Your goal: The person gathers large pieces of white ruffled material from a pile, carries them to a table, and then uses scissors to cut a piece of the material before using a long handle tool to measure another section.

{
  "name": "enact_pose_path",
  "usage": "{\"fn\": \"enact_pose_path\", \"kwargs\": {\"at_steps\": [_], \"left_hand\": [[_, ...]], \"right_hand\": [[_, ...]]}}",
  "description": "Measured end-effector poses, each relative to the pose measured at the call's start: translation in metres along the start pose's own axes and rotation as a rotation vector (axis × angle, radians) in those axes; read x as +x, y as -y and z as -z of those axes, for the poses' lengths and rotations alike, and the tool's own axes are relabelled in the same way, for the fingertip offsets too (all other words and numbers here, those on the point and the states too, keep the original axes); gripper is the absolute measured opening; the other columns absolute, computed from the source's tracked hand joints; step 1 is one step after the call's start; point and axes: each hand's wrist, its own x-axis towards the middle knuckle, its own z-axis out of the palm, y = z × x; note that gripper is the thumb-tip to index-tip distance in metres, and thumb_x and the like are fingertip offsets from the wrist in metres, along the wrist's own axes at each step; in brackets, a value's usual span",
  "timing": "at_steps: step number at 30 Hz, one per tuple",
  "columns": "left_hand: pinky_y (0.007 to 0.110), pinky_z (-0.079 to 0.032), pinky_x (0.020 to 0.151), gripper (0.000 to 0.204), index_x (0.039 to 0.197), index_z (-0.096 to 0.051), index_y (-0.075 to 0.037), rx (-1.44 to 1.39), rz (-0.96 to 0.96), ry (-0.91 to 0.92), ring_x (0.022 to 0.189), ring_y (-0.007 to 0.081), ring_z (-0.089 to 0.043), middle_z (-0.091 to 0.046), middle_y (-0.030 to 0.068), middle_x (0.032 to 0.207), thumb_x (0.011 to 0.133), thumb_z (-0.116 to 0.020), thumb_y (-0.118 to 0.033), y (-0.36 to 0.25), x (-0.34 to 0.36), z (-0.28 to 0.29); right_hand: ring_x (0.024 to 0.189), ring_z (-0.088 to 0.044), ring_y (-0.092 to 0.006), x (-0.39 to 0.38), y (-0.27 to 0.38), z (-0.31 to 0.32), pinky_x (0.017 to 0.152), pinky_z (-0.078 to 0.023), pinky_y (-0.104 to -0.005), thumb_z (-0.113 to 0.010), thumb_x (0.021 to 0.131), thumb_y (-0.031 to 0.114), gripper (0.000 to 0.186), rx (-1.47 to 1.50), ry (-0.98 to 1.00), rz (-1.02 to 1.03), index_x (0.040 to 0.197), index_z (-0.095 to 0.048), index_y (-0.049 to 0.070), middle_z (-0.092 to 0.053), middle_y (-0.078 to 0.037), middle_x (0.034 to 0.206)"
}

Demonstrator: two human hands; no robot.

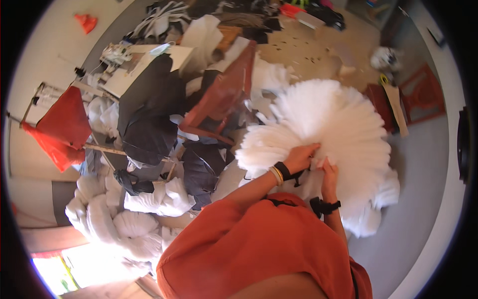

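A large fanned-out bundle of white, fluffy wadding sheets [348,114] spreads in front of me, its many layers radiating from a gathered middle. At that gathered middle, my left hand [300,158] has its fingers closed on the wadding. My right hand [328,175] is just beside it, thumb and fingers pinching an edge of the layers. Both wrists carry dark bands. The fingertips are partly sunk in the white material, so the exact grip is hard to make out.
A tilted red plastic chair [224,94] stands ahead to the left, near black fabric [149,104] and a white sewing table [134,70]. White wadding rolls [109,219] pile up at lower left. To the right are yellow-handled scissors [384,78] and another red chair [423,94].
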Motion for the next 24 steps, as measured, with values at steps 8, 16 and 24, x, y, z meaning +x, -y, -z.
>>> {"fn": "enact_pose_path", "kwargs": {"at_steps": [8, 16, 24], "left_hand": [[0.040, -0.049, 0.068, 0.047, 0.116, -0.055, -0.009, 0.111, -0.023, -0.212, 0.081, 0.0322, -0.063, -0.065, 0.0137, 0.089, 0.073, -0.068, -0.022, 0.011, 0.139, 0.018], [0.041, -0.049, 0.067, 0.046, 0.113, -0.057, -0.009, 0.069, 0.058, -0.296, 0.078, 0.0328, -0.063, -0.066, 0.0116, 0.085, 0.070, -0.070, -0.018, 0.018, 0.282, 0.041], [0.044, -0.049, 0.069, 0.035, 0.109, -0.049, -0.010, 0.146, 0.361, -0.248, 0.081, 0.0339, -0.063, -0.065, 0.0131, 0.083, 0.078, -0.064, -0.016, 0.062, 0.358, 0.030]], "right_hand": [[0.063, -0.042, -0.0061, 0.158, 0.044, 0.010, 0.058, -0.033, -0.0233, -0.050, 0.095, 0.025, 0.029, -0.087, 0.097, -0.101, 0.074, -0.055, 0.007, -0.050, 0.003, 0.067], [0.060, -0.042, -0.0045, 0.320, 0.091, 0.039, 0.055, -0.032, -0.0211, -0.047, 0.096, 0.023, 0.026, -0.024, 0.347, -0.048, 0.082, -0.059, 0.004, -0.052, 0.003, 0.068], [0.063, -0.045, -0.0044, 0.422, 0.065, 0.057, 0.056, -0.035, -0.0194, -0.058, 0.090, 0.023, 0.017, 0.186, 0.283, -0.175, 0.085, -0.053, 0.007, -0.052, 0.003, 0.073]]}}
